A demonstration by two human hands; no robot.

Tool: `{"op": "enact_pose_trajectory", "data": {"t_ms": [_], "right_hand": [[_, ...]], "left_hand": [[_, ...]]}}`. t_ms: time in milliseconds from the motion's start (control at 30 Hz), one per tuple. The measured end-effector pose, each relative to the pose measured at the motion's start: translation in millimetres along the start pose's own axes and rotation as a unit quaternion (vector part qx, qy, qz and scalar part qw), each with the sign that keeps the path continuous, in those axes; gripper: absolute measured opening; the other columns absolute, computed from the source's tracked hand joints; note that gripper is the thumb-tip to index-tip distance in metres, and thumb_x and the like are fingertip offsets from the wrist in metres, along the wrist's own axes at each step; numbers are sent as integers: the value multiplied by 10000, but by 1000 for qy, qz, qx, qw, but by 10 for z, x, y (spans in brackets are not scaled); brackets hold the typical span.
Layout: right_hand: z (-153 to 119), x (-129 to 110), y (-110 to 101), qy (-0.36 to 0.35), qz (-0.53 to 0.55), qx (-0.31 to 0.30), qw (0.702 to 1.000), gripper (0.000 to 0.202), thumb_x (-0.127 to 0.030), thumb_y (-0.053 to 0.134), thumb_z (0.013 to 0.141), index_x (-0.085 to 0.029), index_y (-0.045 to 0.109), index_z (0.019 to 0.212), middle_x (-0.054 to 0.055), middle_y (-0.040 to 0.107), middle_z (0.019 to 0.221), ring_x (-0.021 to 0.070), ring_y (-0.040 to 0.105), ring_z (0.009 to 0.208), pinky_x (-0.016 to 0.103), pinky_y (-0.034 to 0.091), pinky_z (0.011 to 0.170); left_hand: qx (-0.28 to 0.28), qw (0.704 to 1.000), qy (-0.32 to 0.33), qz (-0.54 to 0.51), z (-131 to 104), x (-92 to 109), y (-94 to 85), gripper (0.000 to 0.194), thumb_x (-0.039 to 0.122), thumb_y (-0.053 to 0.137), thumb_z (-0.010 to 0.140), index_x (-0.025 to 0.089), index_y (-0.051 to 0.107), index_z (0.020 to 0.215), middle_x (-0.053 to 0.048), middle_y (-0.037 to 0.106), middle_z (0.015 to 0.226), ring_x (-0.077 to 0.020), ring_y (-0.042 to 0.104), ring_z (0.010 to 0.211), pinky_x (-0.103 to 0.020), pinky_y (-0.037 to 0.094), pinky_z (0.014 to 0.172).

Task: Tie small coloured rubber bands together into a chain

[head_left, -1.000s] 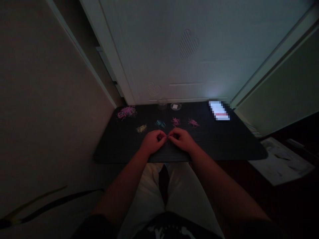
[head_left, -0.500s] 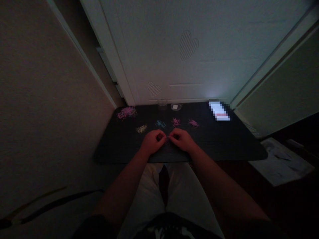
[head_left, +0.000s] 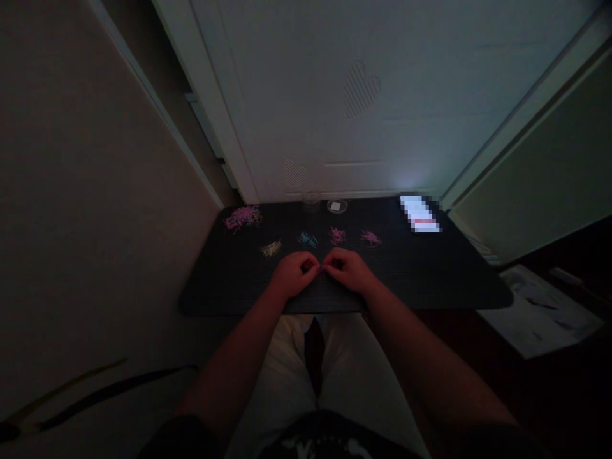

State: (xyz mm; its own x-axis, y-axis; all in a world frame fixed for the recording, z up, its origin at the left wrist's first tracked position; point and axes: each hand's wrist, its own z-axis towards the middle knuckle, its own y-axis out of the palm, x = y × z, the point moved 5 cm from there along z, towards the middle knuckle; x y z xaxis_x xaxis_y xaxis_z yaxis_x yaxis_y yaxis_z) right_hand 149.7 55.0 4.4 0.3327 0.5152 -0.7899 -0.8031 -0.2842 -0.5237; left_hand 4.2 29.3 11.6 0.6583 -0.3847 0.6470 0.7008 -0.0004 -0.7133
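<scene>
My left hand [head_left: 295, 273] and my right hand [head_left: 350, 270] meet over the front middle of the dark table [head_left: 430, 274]. Thumb and fingers are pinched on both, fingertips almost touching; whatever is between them is too small and dim to name. Just beyond lie small heaps of thin, coloured, strand-like pieces: a yellow heap [head_left: 271, 248], a blue heap [head_left: 307, 240], a pink heap [head_left: 336, 236] and a magenta heap [head_left: 370, 238]. A larger mixed heap [head_left: 243, 218], mostly pink and purple, sits at the back left corner.
A clear round container [head_left: 311, 201] stands at the table's back edge, beside a clear lid [head_left: 337, 206] with a white label. Back right, a lit phone [head_left: 419, 213] leans near the white door [head_left: 296, 95]. Right of the table, a pale flat board [head_left: 540, 312] lies lower down.
Both hands stay pinched together in nearly the same place, the fingertips shifting only slightly. The heaps have not moved.
</scene>
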Motion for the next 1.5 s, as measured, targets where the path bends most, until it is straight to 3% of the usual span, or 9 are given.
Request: {"op": "enact_pose_trajectory", "data": {"t_ms": [433, 667, 833, 933, 1100, 1233, 1333, 1500], "right_hand": [[8, 6, 4, -1, -12, -3, 1000, 34, -171, 568, 744, -169, 602, 743, -13, 541, 657, 100, 480, 595, 222, 369, 561], [7, 43, -1, 11, -26, 6, 1000, 41, -156, 546, 727, -170, 577, 705, -19, 531, 633, 100, 472, 578, 220, 360, 547], [7, 40, -3, 21, -20, 12, 1000, 37, -171, 550, 731, -173, 569, 700, -23, 530, 621, 98, 472, 570, 221, 366, 550], [5, 30, -13, 26, -29, 15, 999, 52, -191, 552, 743, -173, 570, 698, -18, 541, 630, 101, 475, 578, 225, 365, 555], [6, 38, -17, 41, -36, 13, 998, 57, -205, 554, 751, -177, 574, 705, -12, 563, 645, 105, 481, 584, 225, 365, 552], [6, 51, -12, 50, -37, 12, 998, 75, -224, 552, 759, -178, 574, 704, -10, 561, 645, 109, 482, 580, 234, 366, 552], [1, 55, -5, 51, -40, 6, 998, 73, -228, 554, 759, -179, 580, 712, -3, 570, 653, 117, 494, 590, 241, 373, 556], [-4, 49, -1, 46, -54, -2, 997, 67, -223, 552, 758, -179, 584, 720, 6, 590, 683, 125, 517, 626, 239, 381, 566]], "left_hand": [[38, 999, -12, -17, -7, -9, -54, 112, 262, 552, 790, 170, 611, 769, -9, 624, 718, -126, 563, 692, -243, 427, 634], [126, 986, -74, -77, -31, -161, -144, 146, 301, 544, 802, 162, 582, 782, -1, 612, 713, -105, 547, 621, -221, 434, 575], [81, 995, -48, -45, -18, -80, -78, 111, 275, 565, 780, 171, 603, 770, -11, 625, 727, -125, 568, 680, -233, 441, 608], [102, 994, -38, -11, -30, -69, -138, 107, 268, 565, 778, 173, 614, 777, -19, 629, 744, -135, 569, 710, -249, 444, 645], [217, 972, -90, 25, -94, -401, -547, 155, 313, 557, 787, 172, 621, 805, -25, 629, 791, -132, 563, 710, -248, 445, 653], [226, 961, -145, 60, -134, -745, -828, 172, 324, 569, 767, 173, 634, 814, -18, 628, 760, -133, 556, 687, -239, 438, 633], [225, 958, -165, 73, -156, -866, -897, 167, 310, 572, 755, 169, 641, 811, -12, 625, 740, -126, 547, 663, -236, 435, 635], [221, 957, -173, 76, -164, -910, -854, 163, 299, 570, 750, 171, 643, 819, -12, 634, 760, -130, 556, 682, -245, 444, 662]]}}
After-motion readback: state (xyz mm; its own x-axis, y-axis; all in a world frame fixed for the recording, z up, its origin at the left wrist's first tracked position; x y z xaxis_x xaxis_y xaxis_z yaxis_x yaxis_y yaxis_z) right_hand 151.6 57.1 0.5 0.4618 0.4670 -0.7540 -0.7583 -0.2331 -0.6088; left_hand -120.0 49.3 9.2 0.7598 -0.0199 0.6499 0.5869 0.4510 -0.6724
